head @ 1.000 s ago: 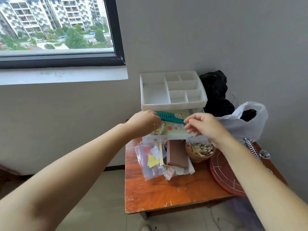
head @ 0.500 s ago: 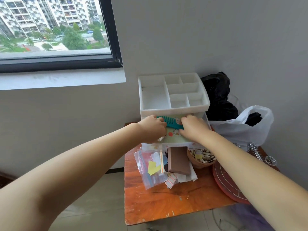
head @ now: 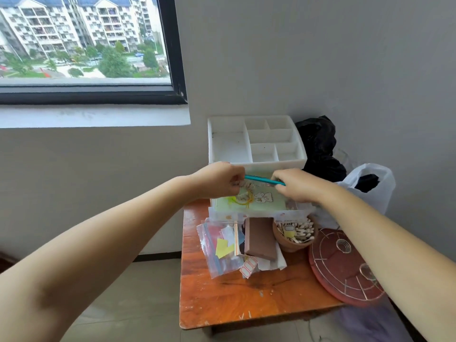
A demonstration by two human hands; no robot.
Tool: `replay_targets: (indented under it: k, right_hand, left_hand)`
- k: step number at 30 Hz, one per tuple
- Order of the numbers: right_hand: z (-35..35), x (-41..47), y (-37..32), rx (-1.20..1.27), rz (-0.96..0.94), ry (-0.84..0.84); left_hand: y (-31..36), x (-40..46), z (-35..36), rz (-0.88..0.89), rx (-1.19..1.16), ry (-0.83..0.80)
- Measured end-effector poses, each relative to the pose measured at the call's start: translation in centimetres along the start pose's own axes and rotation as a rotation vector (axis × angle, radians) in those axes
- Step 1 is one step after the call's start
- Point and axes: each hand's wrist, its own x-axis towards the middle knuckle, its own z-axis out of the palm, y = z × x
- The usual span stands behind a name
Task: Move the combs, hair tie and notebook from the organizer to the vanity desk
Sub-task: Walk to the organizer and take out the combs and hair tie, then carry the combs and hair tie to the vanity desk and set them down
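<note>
A white organizer (head: pixel 229 144) stands at the back of the orange wooden vanity desk (head: pixel 246 302), its lower drawer (head: pixel 246 215) pulled out. In the drawer lies a pale green notebook (head: pixel 269 204) with a bear picture. A patterned hair tie (head: pixel 243 197) rests on its left part. Just above the drawer a teal comb (head: pixel 262 179) is held edge-on. My left hand (head: pixel 218 180) pinches its left end and my right hand (head: pixel 297 185) grips its right end. Any other comb is hidden.
In front of the drawer lie zip bags (head: pixel 219 245), a brown block (head: pixel 260 240) and a clay pot of cotton swabs (head: pixel 294 236). A red wire-framed disc (head: pixel 343 267) overhangs the desk's right edge. Black (head: pixel 318 144) and white (head: pixel 375 191) bags sit against the wall.
The comb has turned from flat to edge-on between my hands. Both hands have shifted slightly apart, uncovering the hair tie and more of the notebook.
</note>
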Motion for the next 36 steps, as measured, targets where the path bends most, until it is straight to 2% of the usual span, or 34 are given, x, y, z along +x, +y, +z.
replay_targets:
  k: [3,7,10,13,18,21,25,30,36]
  right_hand:
    - [-2.6,-2.2,0.6,0.004,-0.071,-0.078]
    - [-4.5,-4.5,-0.4,0.195,-0.184,-0.073]
    - [-2.9,-4.6,-3.6,0.248,-0.301,-0.023]
    - [0.9,-5.0,-9.1,0.181,-0.424,-0.007]
    - [10.4,-8.5,-19.1,0.079,-0.593,0.010]
    - [16.5,-13.5,-26.0,-0.006,-0.770,-0.064]
    - [23.6,-22.4,-33.1,-0.098,-1.025,-0.143]
    - [31.9,-36.4,-40.6,-0.069,-1.227,-0.330]
    - [42.0,-56.1,-48.0,-0.115,-1.307,-0.596]
  left_hand:
    - [0.3,-1.7,-1.1,-0.119,-0.254,0.169]
    - [0.9,-6.0,-2.0,-0.307,-0.646,0.427]
    - [1.5,-11.1,-1.1,-0.466,-0.733,0.675]
    - [2.3,-18.1,1.6,-0.645,-0.808,0.839]
    - [5.3,-32.5,8.2,-1.018,-0.757,0.980]
    - [9.4,-43.7,12.0,-1.329,-0.700,1.155]
    - [16.5,-56.2,18.0,-1.661,-0.644,1.284]
    - [26.4,-68.5,25.5,-1.917,-0.650,1.454]
    - [40.6,-83.5,32.9,-2.146,-0.642,1.682]
